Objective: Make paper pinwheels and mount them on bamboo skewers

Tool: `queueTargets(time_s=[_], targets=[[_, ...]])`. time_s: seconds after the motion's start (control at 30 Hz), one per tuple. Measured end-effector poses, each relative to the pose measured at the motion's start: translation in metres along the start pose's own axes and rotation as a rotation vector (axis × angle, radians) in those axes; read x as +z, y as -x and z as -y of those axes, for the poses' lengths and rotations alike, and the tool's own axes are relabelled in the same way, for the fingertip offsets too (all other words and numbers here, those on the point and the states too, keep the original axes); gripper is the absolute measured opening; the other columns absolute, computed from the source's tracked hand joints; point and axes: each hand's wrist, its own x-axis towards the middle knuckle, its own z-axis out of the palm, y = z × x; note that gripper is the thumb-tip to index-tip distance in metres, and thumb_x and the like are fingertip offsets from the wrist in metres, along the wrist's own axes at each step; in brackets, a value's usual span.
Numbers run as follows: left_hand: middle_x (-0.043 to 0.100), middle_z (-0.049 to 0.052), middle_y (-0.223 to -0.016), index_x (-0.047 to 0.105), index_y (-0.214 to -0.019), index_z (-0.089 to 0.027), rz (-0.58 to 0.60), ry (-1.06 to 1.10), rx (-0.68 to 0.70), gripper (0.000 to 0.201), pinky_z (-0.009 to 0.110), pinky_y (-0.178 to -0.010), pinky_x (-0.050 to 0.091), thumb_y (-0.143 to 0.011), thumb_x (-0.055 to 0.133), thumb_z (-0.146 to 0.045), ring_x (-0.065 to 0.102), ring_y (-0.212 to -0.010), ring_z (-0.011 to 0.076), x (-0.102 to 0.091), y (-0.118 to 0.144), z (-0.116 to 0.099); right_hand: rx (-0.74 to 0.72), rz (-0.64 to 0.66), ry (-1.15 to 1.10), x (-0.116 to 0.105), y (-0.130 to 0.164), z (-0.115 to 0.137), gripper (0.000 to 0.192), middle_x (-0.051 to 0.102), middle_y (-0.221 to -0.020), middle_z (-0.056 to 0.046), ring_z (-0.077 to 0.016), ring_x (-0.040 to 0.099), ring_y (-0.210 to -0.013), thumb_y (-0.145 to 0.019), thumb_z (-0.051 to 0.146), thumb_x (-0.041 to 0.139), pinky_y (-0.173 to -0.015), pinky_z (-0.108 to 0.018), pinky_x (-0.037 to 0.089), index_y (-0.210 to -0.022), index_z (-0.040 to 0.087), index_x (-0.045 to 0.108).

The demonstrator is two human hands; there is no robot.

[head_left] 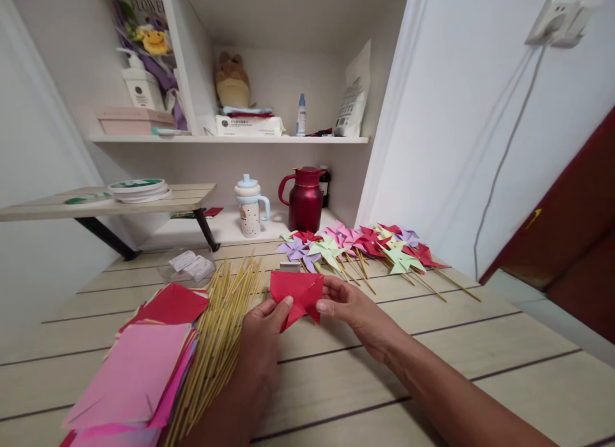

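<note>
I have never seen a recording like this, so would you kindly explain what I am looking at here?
There is no machine: a person wears a camera on the head, looking down at their own two bare hands. The left hand and right hand together hold a folded red paper just above a wooden table. To the left lie a stack of coloured paper and a bundle of thin sticks. Behind the hands lies a row of finished pinwheels, and further back a red jug and a cup.

A home nook: shelves with a plush toy (232, 79), lotion bottle (141, 82), and a red thermos jug (304, 199).
</note>
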Motion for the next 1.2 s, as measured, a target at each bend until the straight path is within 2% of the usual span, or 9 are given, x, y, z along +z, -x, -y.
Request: queueTargets(time_s=[0.2, 0.37, 0.47, 0.63, 0.8, 0.9, 1.03, 1.2], targets=[[0.076, 0.005, -0.073, 0.075, -0.081, -0.013, 0.003, -0.121, 0.015, 0.029, 0.031, -0.068, 0.052, -0.064, 0.080, -0.035, 0.069, -0.066, 0.0209, 0.006, 0.008, -0.004, 0.008, -0.029, 0.041, 0.000, 0.001, 0.003, 0.045, 0.074, -0.097, -0.007, -0.0220, 0.066, -0.086, -0.071, 0.045, 0.080, -0.082, -0.035, 0.049, -0.105, 0.018, 0.071], [0.076, 0.005, -0.074, 0.077, -0.081, -0.015, 0.035, -0.192, 0.031, 0.028, 0.031, -0.068, 0.052, -0.063, 0.080, -0.037, 0.069, -0.068, 0.0214, 0.009, 0.009, -0.004, 0.002, -0.208, 0.114, -0.006, 0.000, 0.004, 0.057, 0.071, -0.113, -0.010, -0.0239, 0.065, -0.098, -0.069, 0.046, 0.081, -0.090, -0.038, 0.047, -0.118, 0.020, 0.067], [0.077, 0.005, -0.077, 0.078, -0.084, -0.016, 0.055, -0.232, 0.040, 0.028, 0.031, -0.069, 0.052, -0.064, 0.079, -0.036, 0.070, -0.070, 0.0219, 0.009, 0.006, -0.002, -0.040, -0.156, 0.242, -0.010, 0.001, 0.010, 0.047, 0.072, -0.111, -0.008, -0.0239, 0.065, -0.098, -0.071, 0.043, 0.079, -0.089, -0.037, 0.048, -0.111, 0.020, 0.071], [0.077, 0.005, -0.079, 0.079, -0.077, -0.017, 0.074, -0.283, 0.125, 0.020, 0.030, -0.070, 0.052, -0.063, 0.080, -0.031, 0.070, -0.073, 0.0222, 0.008, 0.002, 0.002, -0.081, -0.054, 0.458, -0.015, 0.003, 0.019, 0.021, 0.076, -0.090, -0.003, -0.0224, 0.067, -0.086, -0.073, 0.033, 0.074, -0.079, -0.033, 0.048, -0.090, 0.021, 0.077], [0.075, 0.006, -0.086, 0.080, -0.071, -0.020, 0.067, -0.391, 0.347, 0.012, 0.030, -0.077, 0.051, -0.064, 0.076, -0.029, 0.068, -0.083, 0.0245, 0.010, 0.000, 0.009, -0.124, -0.058, 0.602, -0.019, 0.003, 0.021, 0.018, 0.074, -0.087, -0.003, -0.0227, 0.066, -0.084, -0.067, 0.029, 0.079, -0.078, -0.033, 0.048, -0.084, 0.021, 0.078], [0.074, 0.007, -0.084, 0.080, -0.070, -0.023, 0.057, -0.492, 0.465, 0.010, 0.032, -0.084, 0.048, -0.066, 0.074, -0.030, 0.067, -0.086, 0.0254, 0.011, -0.001, 0.012, -0.181, -0.073, 0.644, -0.020, 0.003, 0.020, 0.013, 0.073, -0.090, -0.003, -0.0243, 0.065, -0.092, -0.065, 0.031, 0.082, -0.084, -0.036, 0.047, -0.074, 0.023, 0.078], [0.072, 0.006, -0.079, 0.079, -0.064, -0.024, 0.020, -0.480, 0.505, 0.006, 0.031, -0.081, 0.048, -0.063, 0.075, -0.029, 0.065, -0.081, 0.0241, 0.014, 0.001, 0.011, -0.211, -0.088, 0.679, -0.020, 0.004, 0.019, 0.008, 0.072, -0.095, -0.004, -0.0257, 0.063, -0.100, -0.065, 0.028, 0.082, -0.091, -0.040, 0.046, -0.072, 0.026, 0.080], [0.072, 0.006, -0.081, 0.079, -0.064, -0.025, 0.017, -0.477, 0.504, 0.005, 0.029, -0.077, 0.048, -0.062, 0.077, -0.030, 0.065, -0.081, 0.0238, 0.014, 0.002, 0.010, -0.189, -0.064, 0.655, -0.017, 0.007, 0.022, 0.007, 0.070, -0.093, -0.005, -0.0243, 0.064, -0.093, -0.065, 0.025, 0.080, -0.084, -0.037, 0.050, -0.072, 0.024, 0.079]])
